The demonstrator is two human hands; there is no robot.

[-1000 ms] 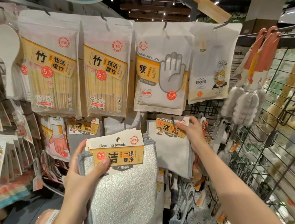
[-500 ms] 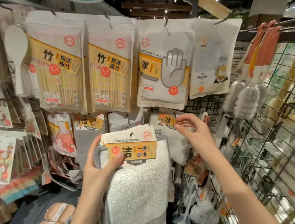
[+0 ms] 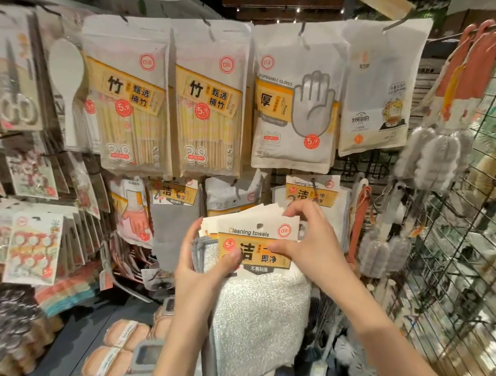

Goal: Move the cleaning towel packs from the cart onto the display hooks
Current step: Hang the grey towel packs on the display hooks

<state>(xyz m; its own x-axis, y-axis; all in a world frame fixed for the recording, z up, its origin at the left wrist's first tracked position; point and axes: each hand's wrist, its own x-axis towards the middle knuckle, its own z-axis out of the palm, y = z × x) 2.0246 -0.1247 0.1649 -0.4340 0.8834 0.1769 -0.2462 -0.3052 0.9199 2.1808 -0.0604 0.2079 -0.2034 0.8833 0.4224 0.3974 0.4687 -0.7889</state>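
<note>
I hold a stack of cleaning towel packs [image 3: 257,311] in front of the display, grey-white cloths under white and yellow header cards. My left hand [image 3: 196,262] grips the stack at the cards' left edge, thumb on the front label. My right hand [image 3: 307,237] pinches the front card at its right side, thumb on the label and fingers curled over the top edge. Behind my hands another cleaning towel pack [image 3: 313,196] hangs on a display hook. The cart is out of view.
Chopstick packs [image 3: 135,108], a disposable gloves pack [image 3: 295,104] and a white pouch [image 3: 381,90] hang above. Bottle brushes [image 3: 428,157] hang on a wire grid panel [image 3: 480,247] at right. Sponges [image 3: 104,359] lie on the shelf below left.
My right hand left the hanging towel pack and came back to pinch the front card of the stack. The stack rose and shifted right toward the hook.
</note>
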